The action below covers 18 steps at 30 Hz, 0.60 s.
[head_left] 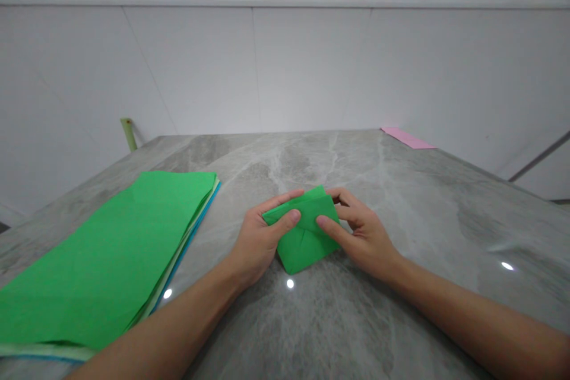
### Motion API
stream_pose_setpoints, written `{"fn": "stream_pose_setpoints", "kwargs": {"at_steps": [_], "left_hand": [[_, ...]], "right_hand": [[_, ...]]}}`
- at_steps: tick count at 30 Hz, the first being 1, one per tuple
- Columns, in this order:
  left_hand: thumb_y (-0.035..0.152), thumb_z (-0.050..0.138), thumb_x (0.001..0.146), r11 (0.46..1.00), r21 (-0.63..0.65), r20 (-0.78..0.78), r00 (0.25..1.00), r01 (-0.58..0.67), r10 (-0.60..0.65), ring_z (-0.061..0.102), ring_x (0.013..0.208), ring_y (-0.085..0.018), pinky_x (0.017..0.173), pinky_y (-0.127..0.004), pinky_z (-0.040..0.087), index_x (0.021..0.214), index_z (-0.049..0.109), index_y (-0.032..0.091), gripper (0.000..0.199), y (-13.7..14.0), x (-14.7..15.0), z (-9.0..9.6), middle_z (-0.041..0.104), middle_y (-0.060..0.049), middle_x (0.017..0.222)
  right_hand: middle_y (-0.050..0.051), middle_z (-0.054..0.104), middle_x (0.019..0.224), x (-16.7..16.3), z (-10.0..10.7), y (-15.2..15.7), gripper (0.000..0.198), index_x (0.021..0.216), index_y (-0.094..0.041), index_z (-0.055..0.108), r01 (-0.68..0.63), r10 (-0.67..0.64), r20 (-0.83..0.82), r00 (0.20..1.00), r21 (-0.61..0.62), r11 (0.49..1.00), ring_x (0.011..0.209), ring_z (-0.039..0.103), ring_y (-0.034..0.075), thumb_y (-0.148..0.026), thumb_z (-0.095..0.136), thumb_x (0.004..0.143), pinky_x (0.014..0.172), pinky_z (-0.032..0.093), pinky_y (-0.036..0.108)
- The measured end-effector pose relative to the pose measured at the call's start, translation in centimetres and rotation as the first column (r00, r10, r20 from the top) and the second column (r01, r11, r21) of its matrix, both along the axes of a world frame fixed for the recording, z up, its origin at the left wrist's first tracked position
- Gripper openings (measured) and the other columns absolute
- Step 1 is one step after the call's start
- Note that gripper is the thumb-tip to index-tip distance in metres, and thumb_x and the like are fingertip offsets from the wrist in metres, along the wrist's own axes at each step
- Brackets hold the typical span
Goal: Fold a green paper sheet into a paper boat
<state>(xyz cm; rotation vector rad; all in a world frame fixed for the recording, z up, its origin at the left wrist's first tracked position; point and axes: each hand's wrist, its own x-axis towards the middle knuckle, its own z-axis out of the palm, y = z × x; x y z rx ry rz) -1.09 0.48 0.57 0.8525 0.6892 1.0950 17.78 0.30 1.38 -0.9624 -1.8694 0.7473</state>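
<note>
Green paper [305, 252], and you've got it gripped, left hand [258, 243] and right hand [366, 238], thumbs [287, 222] near, fingers [284, 198] behind; looks mid-fold; next move calls for steady pressure.

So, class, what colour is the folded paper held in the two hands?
The folded paper is bright green, seen best in the head view.

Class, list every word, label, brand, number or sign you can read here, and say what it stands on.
There are none: no writing shows on the folded green paper, the stack of coloured sheets, the pink sheet or the grey tabletop.
</note>
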Motion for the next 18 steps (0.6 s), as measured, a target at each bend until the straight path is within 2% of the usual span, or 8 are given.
{"fn": "stream_pose_setpoints", "kwargs": {"at_steps": [4,8,11,14,18], "left_hand": [[0.027,0.076,0.078,1.0,-0.018,-0.01,1.0,0.009,-0.01,0.07,0.089,-0.022,0.085,-0.035,0.054,0.118,0.066,0.019,0.041,-0.06,-0.08,-0.1,0.073,-0.009,0.107],[0.028,0.076,0.078,0.999,-0.04,-0.016,1.0,0.013,-0.013,0.07,0.086,-0.02,0.083,-0.034,0.055,0.114,0.069,0.019,0.038,-0.17,-0.05,-0.03,0.074,-0.009,0.104],[0.029,0.076,0.078,0.999,-0.028,-0.027,0.999,0.02,-0.021,0.07,0.086,-0.02,0.082,-0.032,0.054,0.113,0.07,0.02,0.036,-0.16,-0.03,-0.05,0.074,-0.009,0.103],[0.029,0.076,0.078,0.999,-0.024,-0.034,0.999,0.021,-0.022,0.07,0.086,-0.02,0.082,-0.032,0.054,0.113,0.07,0.02,0.036,-0.1,-0.05,-0.08,0.074,-0.008,0.103],[0.028,0.078,0.077,1.0,-0.026,-0.048,0.999,0.016,-0.017,0.07,0.087,-0.02,0.084,-0.034,0.054,0.115,0.069,0.021,0.04,-0.08,-0.08,-0.08,0.074,-0.008,0.104]], "right_hand": [[0.005,0.061,0.092,0.04,-0.1,0.02,0.024,0.08,-0.02,0.071,-0.02,0.018,-0.025,1.0,-0.078,0.997,0.087,0.06,0.018,-0.03,0.054,0.093,0.079,0.049,0.031],[0.005,0.065,0.09,0.05,-0.29,-0.04,0.025,0.078,-0.02,0.071,-0.011,0.007,-0.038,0.999,-0.085,0.996,0.084,0.062,0.018,-0.033,0.055,0.093,0.078,0.051,0.031],[0.005,0.067,0.087,-0.01,-0.36,-0.07,0.027,0.079,-0.019,0.07,-0.015,0.008,-0.058,0.998,-0.106,0.994,0.083,0.063,0.019,-0.035,0.054,0.093,0.071,0.051,0.028],[0.005,0.067,0.08,-0.07,-0.37,-0.11,0.029,0.081,-0.017,0.069,-0.013,0.0,-0.077,0.997,-0.173,0.985,0.075,0.061,0.018,-0.039,0.053,0.093,0.061,0.049,0.025],[0.004,0.065,0.078,-0.08,-0.28,-0.21,0.032,0.081,-0.016,0.068,0.004,-0.029,-0.095,0.995,-0.254,0.967,0.072,0.058,0.017,-0.041,0.052,0.092,0.056,0.045,0.023]]}}
